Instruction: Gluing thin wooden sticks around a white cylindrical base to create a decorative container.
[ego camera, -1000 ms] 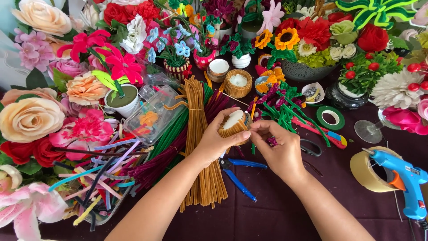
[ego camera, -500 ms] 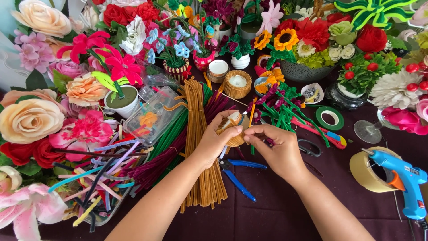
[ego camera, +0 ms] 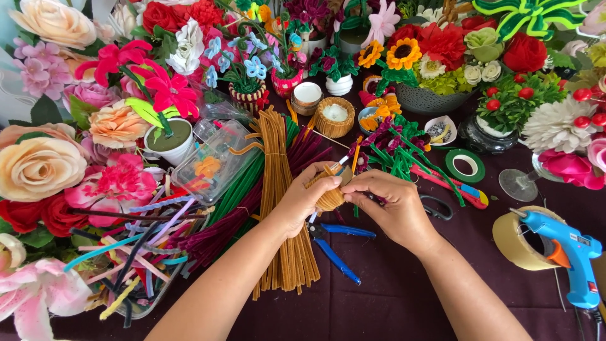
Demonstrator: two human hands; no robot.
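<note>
So compared to a second ago the left hand (ego camera: 303, 205) is tipping the little tan pipe-cleaner basket (ego camera: 329, 197) upright mid-desk, fingers clamped around it, while the right hand (ego camera: 391, 208) is pinching at its rim beside the tan pipe-cleaner bundle (ego camera: 281, 208), so the wrapping's progressing.

Maroon-clothed table (ego camera: 391, 303) under pipe cleaners (ego camera: 284, 208), pliers (ego camera: 338, 249).

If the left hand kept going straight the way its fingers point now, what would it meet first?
Beyond the small tan woven pot it grips, the left hand would likely meet the right hand, whose fingers pinch that pot opposite it; depth is unclear.
</note>
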